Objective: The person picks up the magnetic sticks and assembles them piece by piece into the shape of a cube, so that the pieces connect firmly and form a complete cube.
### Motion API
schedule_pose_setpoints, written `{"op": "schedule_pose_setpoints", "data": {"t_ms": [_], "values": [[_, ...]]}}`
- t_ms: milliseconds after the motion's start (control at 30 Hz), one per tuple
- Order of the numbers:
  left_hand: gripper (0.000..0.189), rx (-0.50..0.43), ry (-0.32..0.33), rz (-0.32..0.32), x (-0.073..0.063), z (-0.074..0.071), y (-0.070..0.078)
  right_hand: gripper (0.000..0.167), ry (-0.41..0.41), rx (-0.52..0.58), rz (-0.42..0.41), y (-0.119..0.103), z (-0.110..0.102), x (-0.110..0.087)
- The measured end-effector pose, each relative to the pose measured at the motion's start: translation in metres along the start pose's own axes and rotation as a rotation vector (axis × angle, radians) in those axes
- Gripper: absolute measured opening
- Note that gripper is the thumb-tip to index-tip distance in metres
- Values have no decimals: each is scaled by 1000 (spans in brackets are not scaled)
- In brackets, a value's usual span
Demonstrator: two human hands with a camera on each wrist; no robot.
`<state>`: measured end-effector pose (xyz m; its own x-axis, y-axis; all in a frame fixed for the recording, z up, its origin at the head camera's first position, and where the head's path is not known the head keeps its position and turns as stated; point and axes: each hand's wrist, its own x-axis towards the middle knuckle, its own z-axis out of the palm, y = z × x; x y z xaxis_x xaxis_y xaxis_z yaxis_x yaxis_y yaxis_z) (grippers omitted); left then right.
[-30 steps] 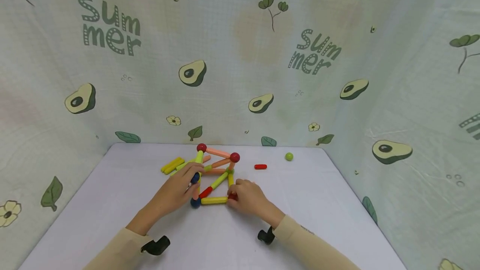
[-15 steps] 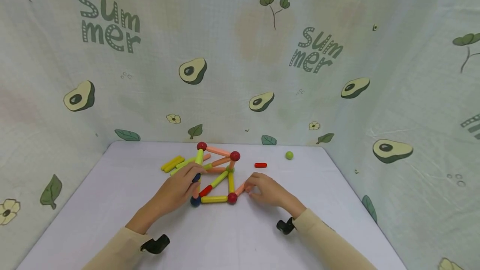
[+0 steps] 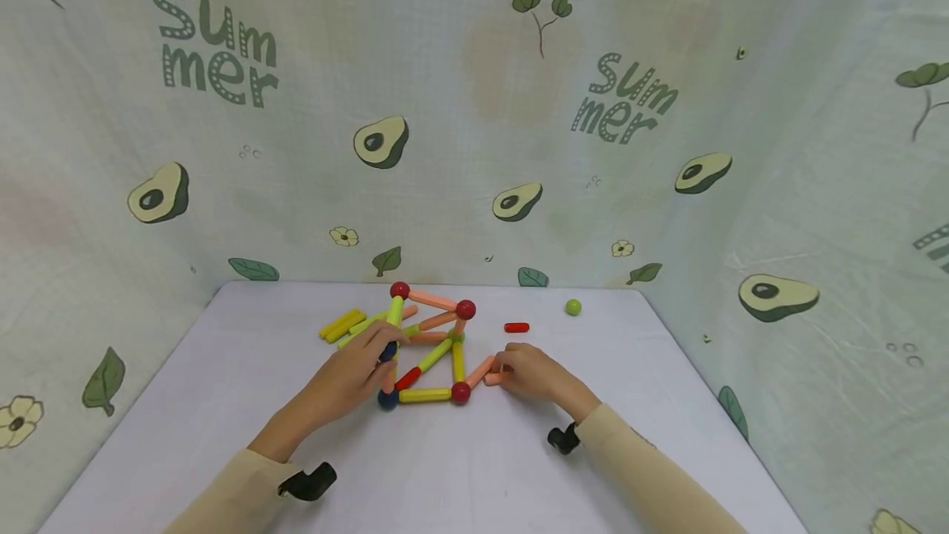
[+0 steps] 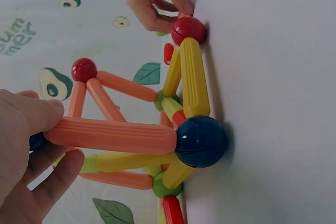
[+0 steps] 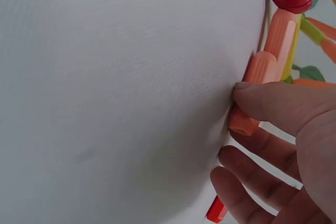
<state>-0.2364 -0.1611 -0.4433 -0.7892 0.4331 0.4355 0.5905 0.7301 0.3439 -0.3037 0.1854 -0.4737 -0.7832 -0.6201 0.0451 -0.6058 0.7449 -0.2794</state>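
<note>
A frame of magnetic sticks and balls (image 3: 424,395) stands mid-table, with red, blue and green balls joining orange, yellow and lime sticks. My left hand (image 3: 356,371) grips its near left upright, with thumb and fingers at the top of an orange stick (image 4: 115,135), by a blue ball mostly hidden behind the hand. A lower blue ball (image 4: 201,141) rests on the table. From the red corner ball (image 3: 460,392) a loose-ended orange stick (image 5: 282,32) points outward. Beside it, my right hand (image 3: 535,372) pinches another orange stick (image 5: 261,69) between thumb and finger, low at the table.
A short red stick (image 3: 516,327) and a green ball (image 3: 573,306) lie farther back on the right. Yellow sticks (image 3: 343,324) and lime sticks lie behind the left hand. A printed cloth (image 3: 460,105) hangs behind the white table (image 3: 638,386).
My right hand has left the red corner ball and moved right, uncovering an orange stick attached there. A second orange stick now shows in its fingers. The left hand keeps its place.
</note>
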Motion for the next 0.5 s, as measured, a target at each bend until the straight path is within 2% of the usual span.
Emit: {"op": "schedule_pose_setpoints", "data": {"t_ms": [233, 333, 500], "values": [[43, -36, -5, -31, 0, -3, -1, 14, -9, 22, -43, -4, -7, -8], [43, -35, 3, -29, -1, -3, -2, 13, 41, 70, -73, -15, -11, -10], [43, -32, 20, -2, 0, -5, -2, 19, 161, 130, -172, -45, -21, -7]]}}
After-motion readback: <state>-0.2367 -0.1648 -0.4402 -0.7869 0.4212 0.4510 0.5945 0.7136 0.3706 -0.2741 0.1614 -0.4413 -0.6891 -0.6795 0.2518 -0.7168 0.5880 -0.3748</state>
